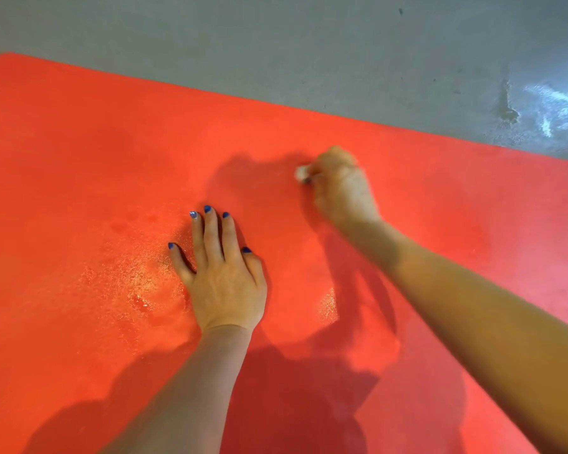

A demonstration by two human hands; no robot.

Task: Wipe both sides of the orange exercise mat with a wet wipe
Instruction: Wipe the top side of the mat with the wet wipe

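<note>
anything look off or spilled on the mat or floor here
Nothing damaged. The orange mat glistens wet beside the left hand, likely from wiping. The grey floor has a pale smeared patch at far right.

orange exercise mat [79,152]: flat on floor, wet sheen patches | wet wipe [301,173]: white, bunched (mostly hidden)

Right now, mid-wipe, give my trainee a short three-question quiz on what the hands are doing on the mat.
1. True or false: the left hand lies flat on the orange exercise mat.
2. Which hand grips the wet wipe?
3. Wet sheen shows: A) beside the left hand, B) at the mat's far left corner.

Key: 1 true. 2 the right hand. 3 A.
</note>
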